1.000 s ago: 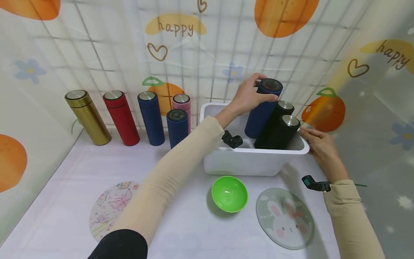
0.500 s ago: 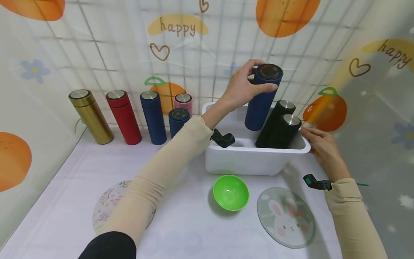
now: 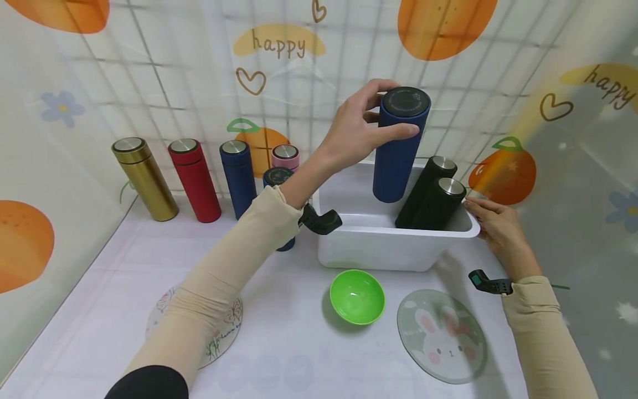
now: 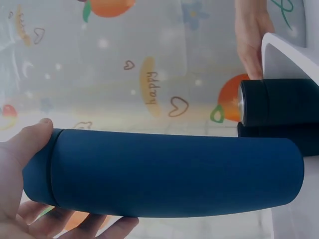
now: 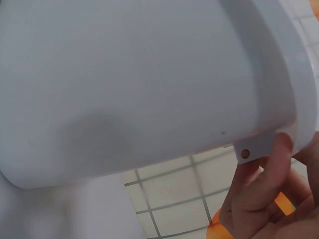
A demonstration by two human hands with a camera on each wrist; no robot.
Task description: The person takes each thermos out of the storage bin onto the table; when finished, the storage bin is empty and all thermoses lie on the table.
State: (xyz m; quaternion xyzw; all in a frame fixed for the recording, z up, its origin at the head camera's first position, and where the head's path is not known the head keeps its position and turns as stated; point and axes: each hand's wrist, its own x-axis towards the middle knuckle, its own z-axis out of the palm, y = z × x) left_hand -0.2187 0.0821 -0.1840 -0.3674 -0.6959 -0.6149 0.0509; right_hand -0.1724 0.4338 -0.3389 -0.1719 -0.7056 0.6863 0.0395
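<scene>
My left hand (image 3: 356, 124) grips a blue thermos flask (image 3: 400, 149) near its dark-topped lid, thumb on one side and fingers round the other. The flask hangs slightly tilted, its base over the white bin (image 3: 371, 246). In the left wrist view the blue flask (image 4: 174, 174) spans the picture, held at its lid end. Two black flasks (image 3: 433, 208) with silver lids lean at the right inside the bin. At the bin's right end my right hand (image 3: 498, 230) holds the rim; in the right wrist view the fingers (image 5: 271, 174) curl under the edge beside a small holed tab.
Along the back left stand a gold flask (image 3: 147, 183), a red flask (image 3: 195, 183), a blue flask (image 3: 238, 177) and a pink one (image 3: 286, 155). My left forearm partly hides another blue flask (image 3: 276, 176). In front lie a green bowl (image 3: 357, 297), a rabbit mat (image 3: 442, 338) and a patterned mat (image 3: 224, 338).
My left hand has lifted the blue flask up and a little to the left, from among the black flasks in the bin. The right hand stays at the bin's rim.
</scene>
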